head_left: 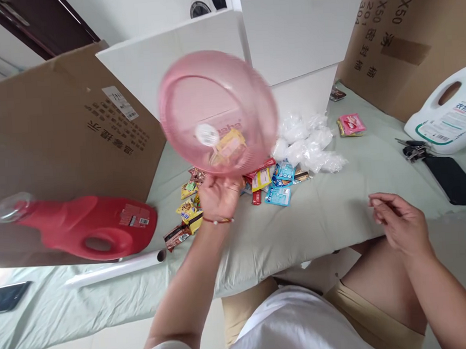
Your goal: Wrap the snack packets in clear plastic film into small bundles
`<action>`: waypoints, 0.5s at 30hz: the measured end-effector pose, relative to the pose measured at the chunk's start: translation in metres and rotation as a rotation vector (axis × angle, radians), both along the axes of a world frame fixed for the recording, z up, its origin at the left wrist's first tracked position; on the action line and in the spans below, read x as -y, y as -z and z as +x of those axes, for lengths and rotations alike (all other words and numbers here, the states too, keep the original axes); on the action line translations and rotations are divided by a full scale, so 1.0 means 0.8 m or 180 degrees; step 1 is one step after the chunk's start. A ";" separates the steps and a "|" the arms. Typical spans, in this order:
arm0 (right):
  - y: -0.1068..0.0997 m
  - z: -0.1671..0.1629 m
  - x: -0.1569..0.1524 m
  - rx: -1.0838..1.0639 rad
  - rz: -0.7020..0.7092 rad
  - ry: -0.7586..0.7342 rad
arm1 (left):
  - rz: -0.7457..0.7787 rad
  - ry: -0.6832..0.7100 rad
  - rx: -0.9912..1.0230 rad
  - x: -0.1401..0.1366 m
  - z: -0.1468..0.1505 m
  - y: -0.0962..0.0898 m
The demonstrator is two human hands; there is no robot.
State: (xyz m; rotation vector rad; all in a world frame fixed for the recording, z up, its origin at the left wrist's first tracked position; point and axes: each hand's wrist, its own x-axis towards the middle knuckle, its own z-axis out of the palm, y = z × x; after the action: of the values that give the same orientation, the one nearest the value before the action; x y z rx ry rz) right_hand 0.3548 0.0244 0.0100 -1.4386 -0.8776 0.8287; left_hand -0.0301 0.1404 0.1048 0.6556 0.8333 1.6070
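My left hand (220, 196) grips the lower rim of a translucent pink plastic basin (182, 112), holding it tilted up with its underside towards me. A yellow packet (231, 144) shows through the basin wall; whether it lies inside or behind is unclear. Just below and around the basin lie several small snack packets, among them a blue one (277, 196) and a yellow one (260, 179). My right hand (404, 224) hovers above my thigh by the front edge, fingers curled with the thumb against them and nothing visible in them.
Crumpled clear plastic bags (310, 143) and a pink packet (351, 124) lie to the right. A white jug (450, 111), keys (415, 151) and a black phone (456, 179) are farther right. On the left are a red jug (97, 225), a white tube (116, 269) and cardboard (57, 138).
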 end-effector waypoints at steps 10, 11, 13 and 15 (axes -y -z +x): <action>-0.072 -0.014 0.063 -0.1225 0.0524 -0.0367 | -0.1088 0.2051 0.0808 0.104 0.191 0.086; -0.076 -0.002 0.065 -0.1101 0.0682 -0.0159 | -0.1005 0.2073 0.0462 0.107 0.193 0.093; -0.085 0.025 0.060 -0.0624 0.0993 0.0218 | -0.0666 0.1930 -0.0576 0.113 0.187 0.105; -0.093 0.054 0.045 0.0232 0.1088 0.0538 | -0.0236 0.1635 -0.1704 0.116 0.167 0.116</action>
State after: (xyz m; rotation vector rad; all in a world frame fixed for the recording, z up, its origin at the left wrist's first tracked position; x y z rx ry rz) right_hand 0.3982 -0.0116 0.0842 -1.2266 -0.8907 0.4752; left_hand 0.1038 0.0472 0.0118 1.1671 0.9995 0.9391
